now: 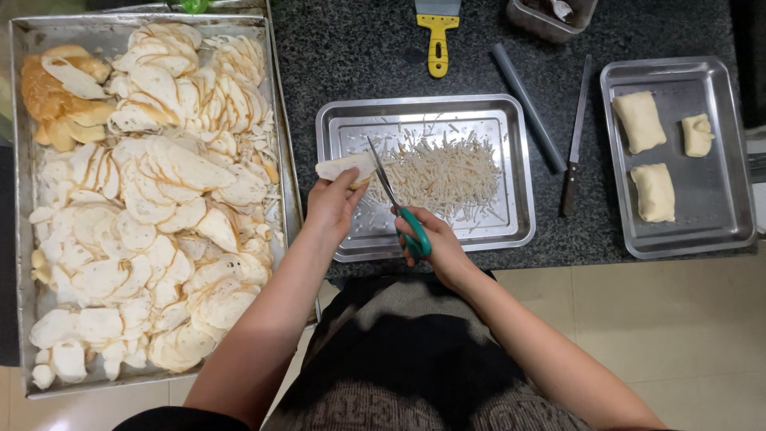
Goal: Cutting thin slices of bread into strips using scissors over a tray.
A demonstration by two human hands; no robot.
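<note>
left hand pinches a flat pale slice over the steel tray; right hand grips green-handled scissors. a pile of thin pale strips is cut, a big tray of pale round slices remains.

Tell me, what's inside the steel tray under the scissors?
The middle tray holds a heap of thin pale strips. The left hand, right hand and scissors cover part of its floor.

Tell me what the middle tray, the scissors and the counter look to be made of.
Middle tray: likely stainless steel, brushed silver with soft reflections. Scissors in the right hand: bright metal blades, glossy green handles, probably plastic. Counter: dark speckled stone, granite by its look, polished.
</note>
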